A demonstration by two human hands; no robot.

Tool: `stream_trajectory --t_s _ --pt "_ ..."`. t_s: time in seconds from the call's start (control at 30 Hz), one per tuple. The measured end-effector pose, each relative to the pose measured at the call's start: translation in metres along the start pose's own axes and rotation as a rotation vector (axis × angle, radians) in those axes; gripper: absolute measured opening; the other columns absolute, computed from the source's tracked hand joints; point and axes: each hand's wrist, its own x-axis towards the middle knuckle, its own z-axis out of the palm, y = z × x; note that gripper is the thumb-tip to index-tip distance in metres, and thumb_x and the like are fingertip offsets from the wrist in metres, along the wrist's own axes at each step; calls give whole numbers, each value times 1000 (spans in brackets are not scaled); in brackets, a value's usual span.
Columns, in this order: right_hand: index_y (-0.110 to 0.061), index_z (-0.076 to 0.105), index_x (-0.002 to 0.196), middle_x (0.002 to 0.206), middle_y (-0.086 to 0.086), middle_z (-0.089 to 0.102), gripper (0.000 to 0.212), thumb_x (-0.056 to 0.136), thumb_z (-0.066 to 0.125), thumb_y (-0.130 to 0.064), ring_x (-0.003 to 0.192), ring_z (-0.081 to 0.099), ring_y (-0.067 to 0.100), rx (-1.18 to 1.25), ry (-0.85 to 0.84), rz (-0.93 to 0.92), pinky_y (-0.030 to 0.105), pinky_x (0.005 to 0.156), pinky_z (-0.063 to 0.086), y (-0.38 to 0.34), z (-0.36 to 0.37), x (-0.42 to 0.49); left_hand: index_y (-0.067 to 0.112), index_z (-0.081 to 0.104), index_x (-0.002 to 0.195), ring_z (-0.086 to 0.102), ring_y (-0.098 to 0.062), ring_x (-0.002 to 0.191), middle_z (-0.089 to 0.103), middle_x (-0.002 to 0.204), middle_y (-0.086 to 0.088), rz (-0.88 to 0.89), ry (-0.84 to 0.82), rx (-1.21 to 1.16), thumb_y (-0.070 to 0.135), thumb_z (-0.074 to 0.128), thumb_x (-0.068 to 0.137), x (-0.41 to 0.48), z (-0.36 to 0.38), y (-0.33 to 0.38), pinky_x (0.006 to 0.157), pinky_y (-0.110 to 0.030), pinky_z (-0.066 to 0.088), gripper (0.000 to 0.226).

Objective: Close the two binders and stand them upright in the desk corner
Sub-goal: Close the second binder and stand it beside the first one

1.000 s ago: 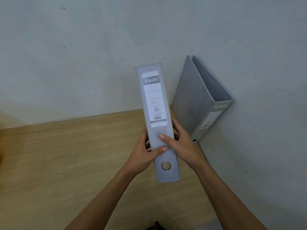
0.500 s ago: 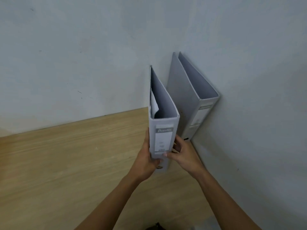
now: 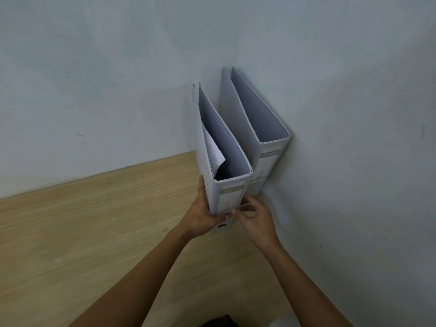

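Observation:
Two grey lever-arch binders stand upright in the desk corner, spines facing me. The far binder (image 3: pixel 257 128) leans against the right wall. The near binder (image 3: pixel 224 147) stands just left of it, with a loose white sheet showing inside its top. My left hand (image 3: pixel 203 215) grips the near binder's left side and lower spine. My right hand (image 3: pixel 256 218) is at the spine's lower right edge with fingers curled; whether it touches the binder I cannot tell.
The wooden desk (image 3: pixel 94 232) spreads to the left and toward me. Pale walls meet behind the binders and close off the right side. A dark object (image 3: pixel 219 322) shows at the bottom edge.
The near binder was held tilted with its spine up a second ago. It has been turned upright and moved into the corner beside the far binder. My right hand has loosened from the spine.

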Motion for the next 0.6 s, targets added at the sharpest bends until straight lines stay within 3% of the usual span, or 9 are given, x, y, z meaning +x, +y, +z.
stream_trajectory --t_s 0.1,0.17,0.27,0.37,0.47,0.6 --pt "-30 68 115 105 -5 73 32 86 75 -18 93 68 2 53 44 67 16 77 55 2 -4 10 12 0 160 56 17 118 53 130 22 -6 1 -6 23 88 77 16 2 3 84 -8 54 122" --pt "-31 66 107 99 -12 72 26 87 74 -17 86 69 -3 97 69 91 11 71 53 2 -6 16 12 -2 160 55 8 126 54 132 18 -7 -1 11 20 88 77 26 3 4 90 -13 56 123" --pt "-25 66 101 94 -14 72 19 87 75 -17 81 70 -7 146 107 113 9 68 52 3 -8 26 11 -6 161 53 -8 135 52 147 -1 -7 13 31 14 87 79 39 4 5 106 -37 55 124" --pt "-21 66 100 96 -8 73 17 87 76 -20 82 71 -5 175 122 130 13 70 55 4 -9 34 11 -11 161 46 -20 143 45 154 -7 -16 15 44 11 84 81 49 4 6 112 -46 49 125" --pt "-21 65 98 96 -8 72 18 85 77 -26 84 71 -2 176 116 138 14 70 55 5 -11 43 11 -11 161 45 -19 143 44 154 -7 -33 13 50 9 84 81 58 4 6 109 -37 51 124" --pt "-18 66 93 91 -9 72 16 85 78 -26 82 71 -2 202 122 148 13 68 54 8 -10 52 11 -6 161 49 -8 130 48 141 4 -59 -6 60 7 83 82 68 2 3 87 -6 52 119"
